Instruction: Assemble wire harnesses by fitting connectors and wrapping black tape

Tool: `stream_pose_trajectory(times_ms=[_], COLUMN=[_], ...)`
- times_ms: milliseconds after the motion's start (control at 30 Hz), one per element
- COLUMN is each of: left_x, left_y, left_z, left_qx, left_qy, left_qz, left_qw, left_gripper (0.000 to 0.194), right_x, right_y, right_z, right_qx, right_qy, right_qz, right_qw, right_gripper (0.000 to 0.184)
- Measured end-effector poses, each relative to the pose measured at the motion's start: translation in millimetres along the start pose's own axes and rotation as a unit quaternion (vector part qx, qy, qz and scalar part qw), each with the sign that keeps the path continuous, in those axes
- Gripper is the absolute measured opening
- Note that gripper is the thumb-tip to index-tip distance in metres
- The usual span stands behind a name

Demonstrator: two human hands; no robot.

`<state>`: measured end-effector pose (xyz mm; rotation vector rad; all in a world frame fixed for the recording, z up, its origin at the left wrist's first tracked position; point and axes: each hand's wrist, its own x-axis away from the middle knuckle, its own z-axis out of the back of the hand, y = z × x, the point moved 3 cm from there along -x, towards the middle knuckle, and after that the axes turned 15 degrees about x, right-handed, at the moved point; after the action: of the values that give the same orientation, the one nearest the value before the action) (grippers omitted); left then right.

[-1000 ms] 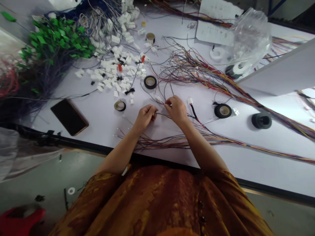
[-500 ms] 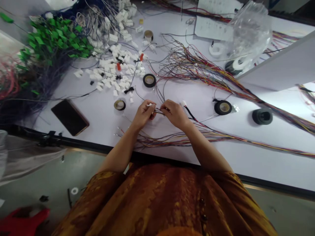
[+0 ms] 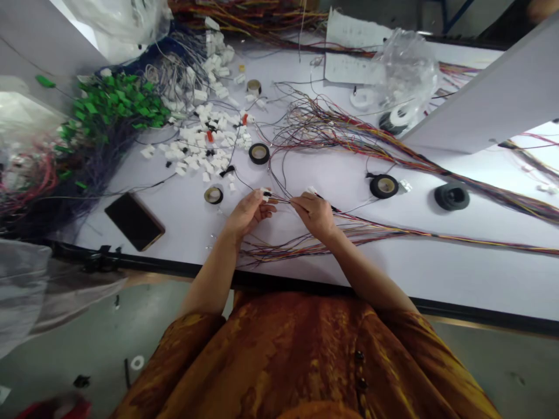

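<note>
My left hand [image 3: 250, 214] pinches a small white connector [image 3: 264, 195] between thumb and index finger, its other fingers loosely curled. Thin dark wires [image 3: 279, 200] run from the connector to my right hand [image 3: 315, 214], whose fingertips are closed on them. Just behind my right hand a second white connector [image 3: 311, 190] shows, on a dark cable leading right. Below both hands a bundle of coloured wires [image 3: 301, 247] lies along the table. Beyond them sits a roll of black tape [image 3: 259, 153].
A heap of white connectors [image 3: 196, 142] and green connectors [image 3: 116, 102] covers the left side. A phone [image 3: 134, 221] lies near the front edge. More tape [image 3: 384, 186], a thick wire harness [image 3: 393, 148] and a slanted white panel [image 3: 484, 99] are on the right.
My hands have drawn slightly apart, and the white connector now shows more clearly in my left fingers. My right hand has slid along the wires. The whole view has shifted a little.
</note>
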<state>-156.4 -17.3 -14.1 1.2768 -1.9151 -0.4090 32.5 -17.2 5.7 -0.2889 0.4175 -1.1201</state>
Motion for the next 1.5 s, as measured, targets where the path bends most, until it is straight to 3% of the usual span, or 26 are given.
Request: stream_pose_trajectory(times_ms=[67, 133, 267, 333, 433, 500, 533, 600, 667, 733, 800, 867, 967, 1033, 1133, 1233, 1333, 1400, 1500], left_x=[6, 8, 9, 12, 16, 18, 19, 21, 22, 24, 25, 26, 27, 27, 27, 27, 26, 25, 24], left_y=[-7, -16, -29, -32, -34, -35, -35, -36, -36, -34, -32, -28, -22, -18, -14, -14, -16, -18, -19], left_z=[-6.9, -14.2, -22.7, -22.7, -18.3, -15.0, -13.9, -13.1, -13.6, -14.6, -15.5, -15.8, -15.9, -17.6, -22.3, -26.2, -28.2, -29.6, -35.4], left_qx=[0.026, 0.042, 0.051, 0.035, 0.009, -0.003, -0.007, -0.009, -0.012, -0.026, -0.052, -0.083, -0.126, -0.147, -0.157, -0.147, -0.144, -0.142, -0.131], left_qy=[-0.007, 0.006, 0.055, 0.071, 0.091, 0.101, 0.103, 0.102, 0.1, 0.093, 0.077, 0.059, 0.044, 0.032, 0.002, -0.016, 0.006, 0.036, 0.056], left_qz=[0.033, 0.022, -0.074, -0.114, -0.133, -0.131, -0.132, -0.136, -0.145, -0.154, -0.16, -0.168, -0.187, -0.204, -0.221, -0.215, -0.207, -0.205, -0.205], left_qw=[0.999, 0.999, 0.994, 0.99, 0.987, 0.986, 0.986, 0.985, 0.984, 0.983, 0.983, 0.981, 0.973, 0.967, 0.962, 0.965, 0.968, 0.968, 0.968], left_gripper=[0.045, 0.037, 0.028, 0.031, 0.036, 0.039, 0.04, 0.041, 0.041, 0.04, 0.037, 0.035, 0.03, 0.025, 0.02, 0.021, 0.029, 0.034, 0.037], right_x=[2, 6, 14, 15, 13, 15, 18, 23, 25, 22, 16, 8, -4, -12, -21, -27, -24, -12, 24], right_y=[-3, -7, -18, -11, 38, 92, 120, 165, 183, 171, 137, 93, 36, 17, 9, 11, 8, 0, -23], right_z=[0, -2, -2, 8, 45, 77, 92, 109, 114, 110, 103, 93, 82, 76, 68, 64, 67, 71, 70], right_qx=[0.009, 0.02, -0.005, -0.019, 0.001, 0.044, 0.096, 0.172, 0.205, 0.167, 0.041, -0.121, -0.272, -0.323, -0.348, -0.325, -0.307, -0.287, -0.219], right_qy=[0.005, 0.002, -0.013, -0.008, 0.044, 0.1, 0.119, 0.073, 0.023, 0.039, 0.056, -0.002, -0.122, -0.161, -0.178, -0.184, -0.184, -0.163, -0.069], right_qz=[-0.007, -0.011, -0.002, -0.002, -0.064, -0.162, -0.248, -0.36, -0.389, -0.356, -0.302, -0.241, -0.166, -0.147, -0.149, -0.153, -0.143, -0.131, -0.085], right_qw=[1.0, 1.0, 1.0, 1.0, 0.997, 0.981, 0.956, 0.914, 0.898, 0.919, 0.951, 0.963, 0.94, 0.921, 0.908, 0.915, 0.923, 0.935, 0.97], right_gripper=[0.036, 0.036, 0.033, 0.028, 0.029, 0.032, 0.028, 0.023, 0.02, 0.021, 0.027, 0.028, 0.024, 0.023, 0.023, 0.022, 0.024, 0.024, 0.021])
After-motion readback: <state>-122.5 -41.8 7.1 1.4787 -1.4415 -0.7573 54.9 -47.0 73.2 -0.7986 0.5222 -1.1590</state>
